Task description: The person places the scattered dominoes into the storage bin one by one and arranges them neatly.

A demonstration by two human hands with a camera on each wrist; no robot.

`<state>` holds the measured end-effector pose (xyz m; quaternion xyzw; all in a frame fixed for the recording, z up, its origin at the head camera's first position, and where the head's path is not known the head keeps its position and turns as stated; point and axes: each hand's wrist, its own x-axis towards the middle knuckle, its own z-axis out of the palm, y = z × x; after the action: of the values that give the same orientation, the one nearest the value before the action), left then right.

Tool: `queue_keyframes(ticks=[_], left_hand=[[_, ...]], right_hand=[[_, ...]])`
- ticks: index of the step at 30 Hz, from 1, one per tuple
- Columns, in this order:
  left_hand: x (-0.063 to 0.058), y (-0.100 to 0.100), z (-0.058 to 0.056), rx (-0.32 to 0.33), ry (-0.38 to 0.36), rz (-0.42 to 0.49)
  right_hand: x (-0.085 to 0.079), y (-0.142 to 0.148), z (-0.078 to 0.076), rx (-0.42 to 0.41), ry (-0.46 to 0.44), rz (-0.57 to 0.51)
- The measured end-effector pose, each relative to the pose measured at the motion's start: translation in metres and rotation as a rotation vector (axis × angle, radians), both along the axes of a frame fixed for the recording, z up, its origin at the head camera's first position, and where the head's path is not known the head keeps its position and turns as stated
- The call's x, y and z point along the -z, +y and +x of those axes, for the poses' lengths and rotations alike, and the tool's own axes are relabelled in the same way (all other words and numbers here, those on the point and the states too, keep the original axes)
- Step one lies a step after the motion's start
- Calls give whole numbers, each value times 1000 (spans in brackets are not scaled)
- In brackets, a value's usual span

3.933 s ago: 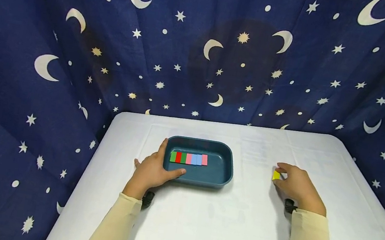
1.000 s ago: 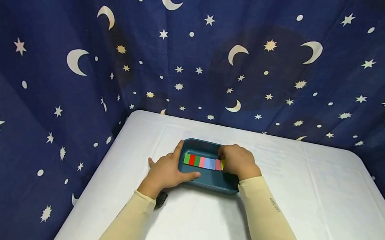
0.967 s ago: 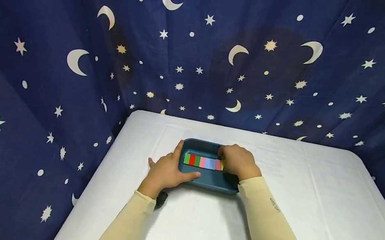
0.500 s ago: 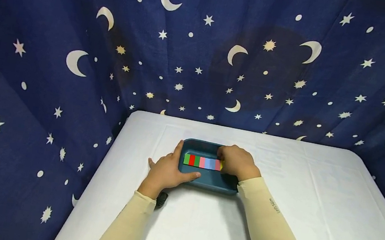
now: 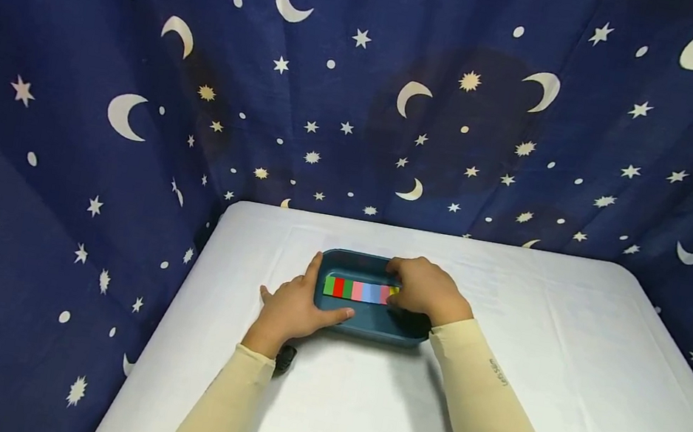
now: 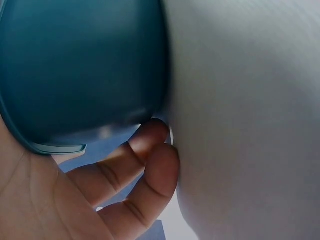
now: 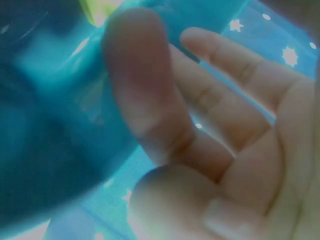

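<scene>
A dark teal plastic box (image 5: 369, 334) stands on the table. Across its floor runs a row of coloured blocks (image 5: 357, 290) in green, red, pink and blue, laid side by side. At the row's right end lies a yellow block (image 5: 393, 292), partly hidden by fingers in the head view. My left hand (image 5: 288, 308) holds the box's left end, thumb over the front rim and fingers bent against the outer wall. Inside the right end, my right hand (image 5: 426, 288) hovers by the yellow block; the right wrist view shows thumb and fingers apart, with the yellow block (image 7: 99, 9) beyond them.
A white cloth covers the table (image 5: 561, 397). Behind and to both sides hangs a dark blue curtain (image 5: 364, 99) with moons and stars. The box walls rise around the row of blocks.
Earlier the right hand pinched the yellow block over the table at right; it brought it into the box beside the end pink block. Now its fingers have spread from the block. Left hand stays.
</scene>
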<state>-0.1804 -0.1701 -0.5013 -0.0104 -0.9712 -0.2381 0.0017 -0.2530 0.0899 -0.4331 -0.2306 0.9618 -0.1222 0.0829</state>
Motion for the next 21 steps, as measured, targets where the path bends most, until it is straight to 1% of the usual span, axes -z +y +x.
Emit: queue_keyframes(ticks=[7,10,12,17,19,21], left_hand=[[5,-15,2,-15,-9,-5],[5,-19,-1,-22,-16,0],[2,-19,-8,-22,-7,11],[-16,-22,-39,-39,57,34],[-20,-25,-47,-48,81,32],[-23,-28,-52,-50,92,28]], right_hand=[[-3,-2,4,-26,44,-25],[-8,1,6,-34,83,-44],[-18,4,5,-20,108,-54],[-52,12,-4,8,187,-81],[-60,16,-5,7,212,-102],[-63,21,-6,13,229,-121]])
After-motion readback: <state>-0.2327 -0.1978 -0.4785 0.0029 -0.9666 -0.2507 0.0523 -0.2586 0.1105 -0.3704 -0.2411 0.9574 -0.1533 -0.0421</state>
